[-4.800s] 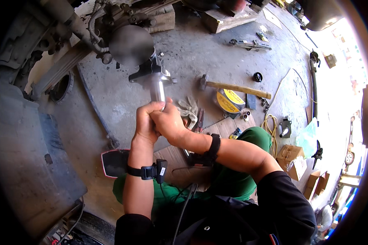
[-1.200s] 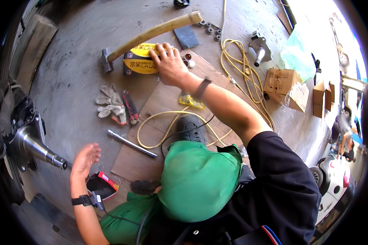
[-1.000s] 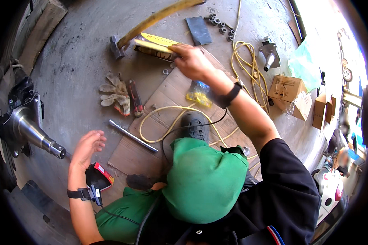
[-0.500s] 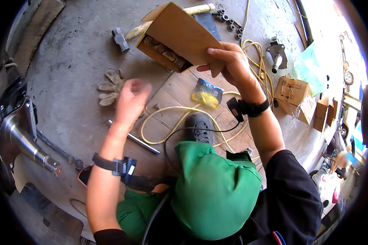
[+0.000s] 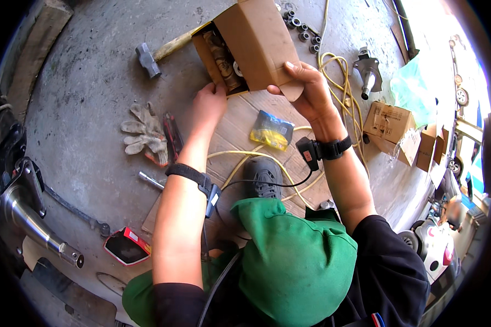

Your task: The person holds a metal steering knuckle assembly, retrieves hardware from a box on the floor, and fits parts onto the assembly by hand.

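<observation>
An open cardboard box is held up in front of me, its lid flap raised. Inside it lie a part in brown wrapping and a pale ring; the rest of the contents is hidden by the flap. My right hand grips the flap at its right end, thumb on top. At the box's near left corner, my left hand has its fingers closed on the edge. A blue and yellow plastic packet lies on the floor below the box.
A wooden-handled hammer, a work glove and a red-black tool lie left. Yellow hose loops across the floor. Several dark nuts, a spindle and a carton are right. A steel axle juts in left.
My left hand has moved right and up to the box's near corner. The box has turned and shifted up, showing more of its inside.
</observation>
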A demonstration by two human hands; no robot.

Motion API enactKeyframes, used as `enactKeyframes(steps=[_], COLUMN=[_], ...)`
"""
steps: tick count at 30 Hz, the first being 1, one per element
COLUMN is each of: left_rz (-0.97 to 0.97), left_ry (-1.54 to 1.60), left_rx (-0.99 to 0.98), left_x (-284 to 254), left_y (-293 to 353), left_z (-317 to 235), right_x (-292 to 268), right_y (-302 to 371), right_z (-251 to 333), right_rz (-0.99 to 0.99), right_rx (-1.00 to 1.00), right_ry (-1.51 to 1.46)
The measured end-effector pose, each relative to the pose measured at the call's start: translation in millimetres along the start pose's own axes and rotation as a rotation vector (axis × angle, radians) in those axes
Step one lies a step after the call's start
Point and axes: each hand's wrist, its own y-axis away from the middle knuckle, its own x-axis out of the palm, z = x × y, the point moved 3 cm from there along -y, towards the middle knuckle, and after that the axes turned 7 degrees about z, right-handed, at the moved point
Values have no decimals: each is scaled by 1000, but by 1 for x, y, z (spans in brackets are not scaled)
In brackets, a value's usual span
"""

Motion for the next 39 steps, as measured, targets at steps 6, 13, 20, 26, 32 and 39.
enactKeyframes(steps=[6, 13, 20, 26, 32, 39], left_rz=[-144, -63, -85, -94, -71, -67], left_ry=[-366, -354, -310, -346, -335, -331], left_rx=[511, 374, 244, 292, 316, 306], left_x=[-46, -46, -28, -22, -23, -20], left_y=[74, 126, 136, 133, 134, 135], left_z=[-48, -1, 26, 23, 27, 22], right_x=[-19, -44, 4, 75, 70, 78], right_y=[20, 49, 57, 49, 9, -23], right_z=[4, -54, -37, -87, -105, -124], right_rz=[-30, -205, -508, 302, 243, 187], right_rx=[3, 195, -349, -24, 61, 265], right_ry=[-80, 15, 1741, 2052, 1652, 1817])
